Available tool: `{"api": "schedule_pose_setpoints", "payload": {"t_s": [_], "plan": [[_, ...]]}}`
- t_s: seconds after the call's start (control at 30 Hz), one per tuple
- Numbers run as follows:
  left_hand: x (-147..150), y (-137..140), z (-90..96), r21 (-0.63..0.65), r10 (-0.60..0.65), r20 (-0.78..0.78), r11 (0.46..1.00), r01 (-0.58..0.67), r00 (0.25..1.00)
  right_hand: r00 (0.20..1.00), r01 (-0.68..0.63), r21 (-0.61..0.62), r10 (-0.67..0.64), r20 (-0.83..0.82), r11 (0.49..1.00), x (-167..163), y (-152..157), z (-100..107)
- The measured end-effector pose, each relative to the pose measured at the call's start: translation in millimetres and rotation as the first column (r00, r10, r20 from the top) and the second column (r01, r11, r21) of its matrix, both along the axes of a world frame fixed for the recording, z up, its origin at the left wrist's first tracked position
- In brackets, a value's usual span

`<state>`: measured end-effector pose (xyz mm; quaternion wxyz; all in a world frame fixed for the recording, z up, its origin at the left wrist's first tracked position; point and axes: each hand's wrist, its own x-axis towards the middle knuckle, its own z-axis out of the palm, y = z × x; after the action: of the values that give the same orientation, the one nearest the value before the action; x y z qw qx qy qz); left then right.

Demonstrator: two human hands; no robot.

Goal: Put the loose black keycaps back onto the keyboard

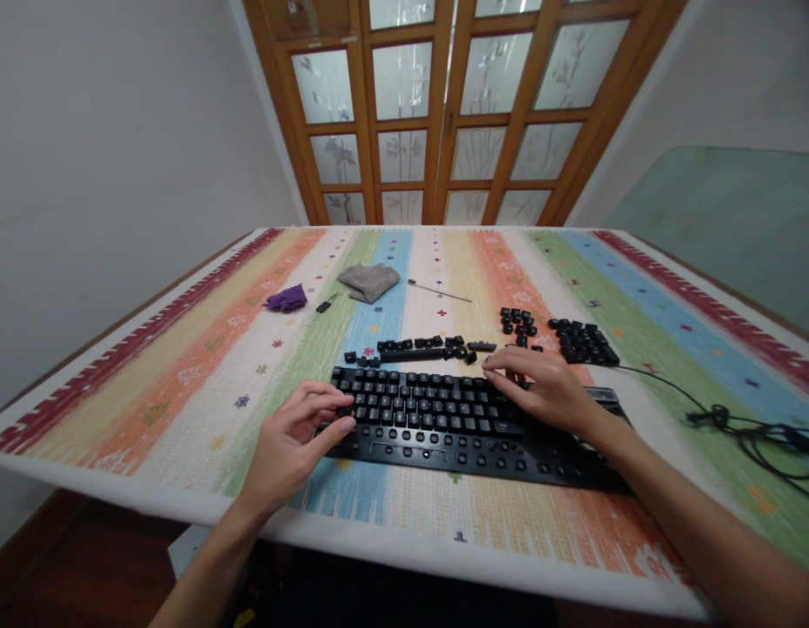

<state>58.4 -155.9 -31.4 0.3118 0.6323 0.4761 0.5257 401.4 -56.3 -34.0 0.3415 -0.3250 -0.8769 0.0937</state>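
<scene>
A black computer keyboard (541, 467) lies across the near part of the table, keycaps on its upper rows and several bare key posts in its lower rows. At its left end is my left hand (296, 436), thumb and forefinger closed around a black keycap (345, 411) at the board's edge. My right hand (541, 384) reaches over the upper right of the board, its fingertips together near the back edge. What they hold, if anything, is hidden. Just behind the keyboard lie a loose space bar (410, 355) and several loose keycaps (436, 342).
More loose keycaps (518, 321) and a dense keycap group (587, 342) lie at the back right. A black cable (757, 427) coils at the right. Farther back are a grey cloth (370, 281), a purple cloth (287, 298), a small black item (324, 306) and a thin rod (440, 290).
</scene>
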Motion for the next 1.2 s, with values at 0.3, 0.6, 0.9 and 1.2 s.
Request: {"api": "schedule_pose_setpoints", "payload": {"t_s": [0.3, 0.6, 0.9, 1.2], "plan": [[-12.9, -6.4, -7.6, -0.041, 0.027, 0.093, 0.999, -0.023, 0.995, 1.000, 0.012, 0.030, -0.013, 0.016, 0.999, -0.2, -1.4, -2.1], [-25.3, -6.4, -11.2, -0.018, 0.084, 0.081, 0.996, -0.082, 0.993, 1.000, 0.017, 0.038, -0.017, 0.017, 0.999, -0.8, -4.1, 1.7], [-21.1, -7.0, -9.8, 0.205, -0.040, -0.465, 0.967, 0.151, 0.884, 1.000, 0.000, 0.053, -0.001, 0.027, 0.999, -0.2, -4.9, 0.7], [-15.5, -2.6, -11.7, 0.257, -0.037, -0.560, 0.942, 0.217, 0.828, 1.000, 0.009, 0.073, -0.011, 0.025, 0.997, 0.9, -5.4, -0.6]]}}
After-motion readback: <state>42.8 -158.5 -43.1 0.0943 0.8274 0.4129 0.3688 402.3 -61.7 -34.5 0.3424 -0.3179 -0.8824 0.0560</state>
